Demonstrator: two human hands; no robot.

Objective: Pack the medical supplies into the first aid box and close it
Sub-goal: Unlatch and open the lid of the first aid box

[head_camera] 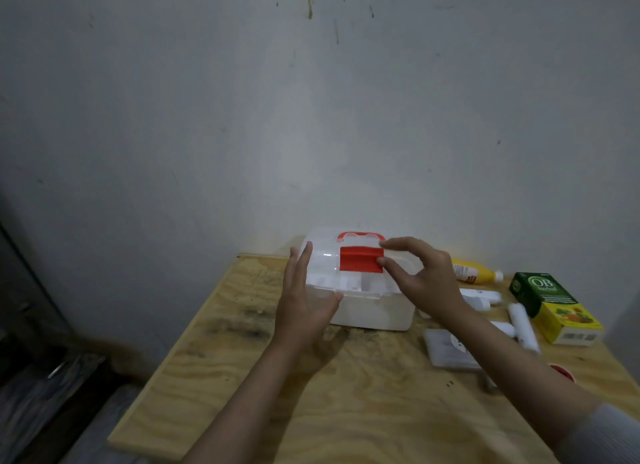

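One white first aid box sits mid-frame on the wooden table, lid down, contents blurred. The left hand lies open and flat against its left side. The right hand, fingers parted, pinches at the red latch. Right of it lie a yellow bottle, a green-and-yellow carton and white tubes.

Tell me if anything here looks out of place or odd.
The first aid box has its lid down, yet the supplies are outside it: a yellow bottle lies on its side and a green and yellow carton rests on the table.
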